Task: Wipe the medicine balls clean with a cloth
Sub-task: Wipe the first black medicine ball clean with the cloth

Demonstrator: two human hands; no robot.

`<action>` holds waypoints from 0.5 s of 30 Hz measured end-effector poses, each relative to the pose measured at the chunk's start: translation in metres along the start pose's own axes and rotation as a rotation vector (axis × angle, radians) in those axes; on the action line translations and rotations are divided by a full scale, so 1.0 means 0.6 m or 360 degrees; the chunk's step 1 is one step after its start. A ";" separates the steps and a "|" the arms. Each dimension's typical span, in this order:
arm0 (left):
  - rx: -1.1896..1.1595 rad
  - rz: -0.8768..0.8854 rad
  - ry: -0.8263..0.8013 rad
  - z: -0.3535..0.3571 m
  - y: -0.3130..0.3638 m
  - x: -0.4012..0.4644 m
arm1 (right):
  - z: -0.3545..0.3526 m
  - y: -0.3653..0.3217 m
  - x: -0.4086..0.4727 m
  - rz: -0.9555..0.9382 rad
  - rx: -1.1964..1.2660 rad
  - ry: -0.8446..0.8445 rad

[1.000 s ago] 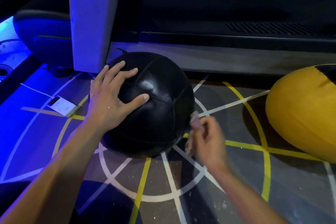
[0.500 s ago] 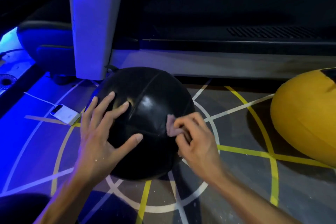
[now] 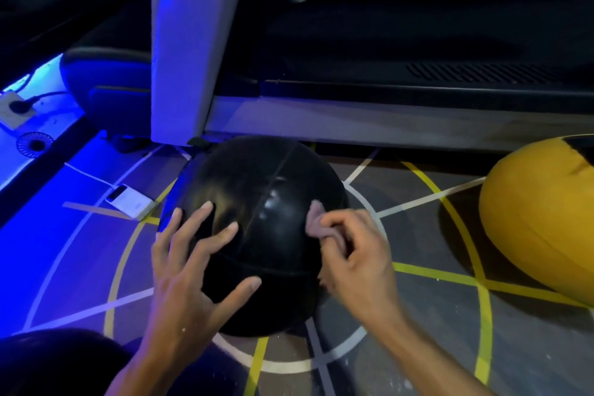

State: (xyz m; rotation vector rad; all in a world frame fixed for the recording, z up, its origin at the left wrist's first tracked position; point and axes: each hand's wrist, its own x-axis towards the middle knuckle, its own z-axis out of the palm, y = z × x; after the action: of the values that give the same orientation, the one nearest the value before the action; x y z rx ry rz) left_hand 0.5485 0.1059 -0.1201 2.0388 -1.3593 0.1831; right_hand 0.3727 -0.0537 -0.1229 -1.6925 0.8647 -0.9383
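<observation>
A black medicine ball (image 3: 266, 202) sits on the marked floor in the middle of the view. My left hand (image 3: 189, 270) lies spread on its near left side, fingers straight and pressing the leather. My right hand (image 3: 353, 257) pinches a small pinkish cloth (image 3: 316, 223) between its fingertips and holds it against the ball's right side. A yellow medicine ball (image 3: 540, 219) with a black patch lies on the floor at the far right, apart from both hands.
A treadmill base (image 3: 385, 125) and its white upright post (image 3: 189, 42) stand just behind the black ball. A white phone (image 3: 130, 202) with a cable lies on the floor to the left. A blue-lit object (image 3: 106, 90) and a socket sit at the far left.
My right hand brought the cloth up from beside the ball onto its right side. My left hand slid from the ball's upper left to its near left side. The view drew closer.
</observation>
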 end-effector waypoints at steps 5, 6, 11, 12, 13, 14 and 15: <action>-0.0009 0.0049 0.0040 -0.056 0.011 -0.044 | -0.041 0.034 0.011 0.0403 0.0116 0.0117; -0.0077 -0.0036 0.0082 -0.069 0.007 -0.041 | -0.049 0.043 0.010 0.0471 0.0132 0.0120; -0.0406 -0.0649 0.0219 -0.079 -0.012 0.032 | -0.060 0.044 -0.007 0.0729 0.0251 0.0115; -0.0464 -0.0734 0.0145 -0.077 -0.017 0.049 | -0.054 0.043 -0.015 0.0682 0.0204 0.0112; -0.0494 -0.0788 0.0074 -0.076 -0.025 0.062 | -0.047 0.040 -0.025 0.0639 0.0186 0.0117; -0.0498 -0.0807 0.0026 -0.077 -0.036 0.071 | -0.041 0.036 -0.034 0.0602 0.0207 0.0114; -0.0488 -0.0830 -0.0012 -0.081 -0.041 0.077 | -0.037 0.030 -0.042 0.0571 0.0202 0.0095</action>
State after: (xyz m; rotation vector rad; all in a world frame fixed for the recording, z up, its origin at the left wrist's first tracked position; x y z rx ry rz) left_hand 0.6023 0.1051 -0.0727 2.0474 -0.7613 -0.2486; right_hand 0.3396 -0.0459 -0.1401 -1.3495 1.0828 -0.7819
